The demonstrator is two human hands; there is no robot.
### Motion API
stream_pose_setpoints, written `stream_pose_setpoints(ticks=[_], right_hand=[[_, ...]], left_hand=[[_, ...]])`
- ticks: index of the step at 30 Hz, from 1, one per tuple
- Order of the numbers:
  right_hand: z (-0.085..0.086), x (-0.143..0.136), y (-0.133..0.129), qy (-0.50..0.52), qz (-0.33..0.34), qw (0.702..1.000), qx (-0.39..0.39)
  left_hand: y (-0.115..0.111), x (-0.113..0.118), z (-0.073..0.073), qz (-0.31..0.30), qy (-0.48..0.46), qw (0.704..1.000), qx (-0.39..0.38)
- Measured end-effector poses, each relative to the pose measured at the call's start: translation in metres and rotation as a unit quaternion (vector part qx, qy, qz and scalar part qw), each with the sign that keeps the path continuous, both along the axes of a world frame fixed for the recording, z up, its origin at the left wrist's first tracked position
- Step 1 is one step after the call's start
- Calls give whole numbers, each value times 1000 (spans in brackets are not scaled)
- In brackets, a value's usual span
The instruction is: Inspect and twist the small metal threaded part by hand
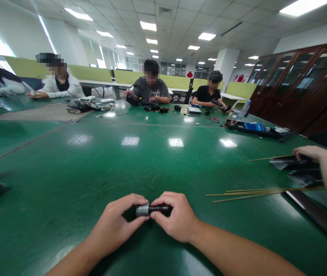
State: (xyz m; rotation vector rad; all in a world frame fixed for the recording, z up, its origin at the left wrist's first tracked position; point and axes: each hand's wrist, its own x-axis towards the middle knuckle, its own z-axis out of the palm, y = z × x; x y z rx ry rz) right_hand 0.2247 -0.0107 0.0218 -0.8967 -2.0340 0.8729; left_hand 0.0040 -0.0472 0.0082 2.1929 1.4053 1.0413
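The small cylinder [149, 209], dark along most of its length with a silver metal end toward the left, sits between both hands just above the near edge of the green surface [140, 161]. The left hand [117, 226] pinches the silver end with thumb and fingers curled round it; the right hand [177, 218] clamps the dark, ribbed-looking part from the other side. Both are closed on the one piece, fingertips nearly meeting over its middle.

By the look of it, the two sections are joined or close to it, as no gap shows between silver and dark, so the work seems at a fitting or twisting stage; whether the parts are fully seated cannot be told from here.

Toward the right edge lie thin wooden sticks [246, 193], well apart from the hands, and beyond them a co-worker's hand [309, 152] rests on dark foil-like packets [291, 162]. At the far edge other people sit with scattered small parts, a water bottle [243, 110] and a tray of blue pieces [254, 127].
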Motion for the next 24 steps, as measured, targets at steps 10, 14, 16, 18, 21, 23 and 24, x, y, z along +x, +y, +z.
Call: stream_pose_setpoints(ticks=[10,14,16,18,21,23,24], right_hand=[[-1,1,-1,-1,6,1000,5],[-1,1,-3,0,2,1000,7],[0,1,-3,-1,1,1000,11],[1,1,-4,-1,2,1000,12],[1,1,-5,-2,4,1000,12],[2,1,-5,-1,4,1000,12],[2,1,-5,-1,3,1000,12]], left_hand=[[-2,-1,0,-8,5,1000,22],[-5,-1,1,-14,11,999,28],[-6,-1,2,-16,10,999,34],[-6,0,3,-15,10,999,44],[-7,1,6,-11,15,998,55],[-7,1,7,-11,20,998,62],[-8,1,7,-12,21,997,67]])
